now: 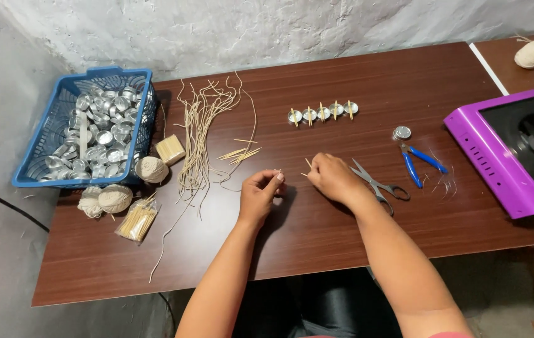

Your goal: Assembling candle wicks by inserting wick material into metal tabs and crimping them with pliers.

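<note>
My left hand (260, 194) rests on the brown table (317, 244) with its fingertips pinched on a tiny piece, too small to make out. My right hand (332, 178) lies just to the right, fingers closed on a short thin wooden stick (307, 164) that pokes out to the left. A row of several small metal cups (322, 112), each with a stick across its top, stands farther back. A bundle of waxed wick strings (201, 134) lies to the left of my hands.
A blue basket (41, 172) full of metal cups sits at the far left, with balls of twine (151, 169), a wooden block (170, 149) and a bag of sticks (136, 220) beside it. Scissors (376, 184), blue pliers (418, 161), a lone cup (401, 132) and a purple appliance (505, 169) lie right.
</note>
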